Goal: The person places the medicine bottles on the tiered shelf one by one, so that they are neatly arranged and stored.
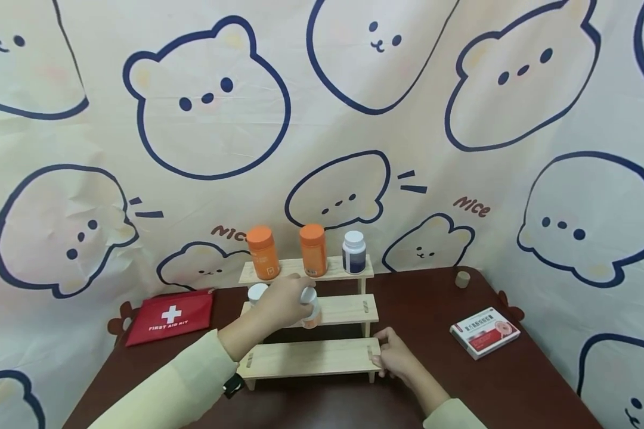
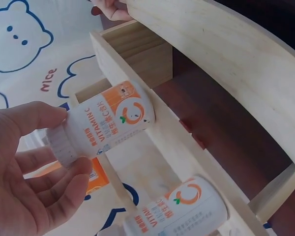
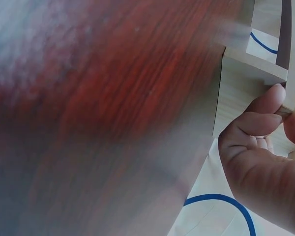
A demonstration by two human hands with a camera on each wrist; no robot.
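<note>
In the left wrist view, my left hand [image 2: 34, 172] pinches the cap of a white vitamin C bottle [image 2: 108, 123] with an orange label, its base at the middle tier of a three-step wooden rack [image 1: 311, 357]. In the head view this hand [image 1: 285, 302] covers part of that tier. A matching white bottle [image 2: 187, 211] stands left of it, mostly behind the hand in the head view. My right hand [image 1: 396, 357] grips the right end of the rack's lowest shelf, thumb and fingers around the board's edge [image 3: 280, 105].
On the top tier stand two orange bottles [image 1: 264, 256] and a white-capped bottle with a dark label [image 1: 353, 253]. A red first aid pouch [image 1: 172, 319] lies left on the dark table [image 1: 418, 310]. Rightward are a medicine box [image 1: 485, 332] and a small cork-like cylinder [image 1: 463, 279].
</note>
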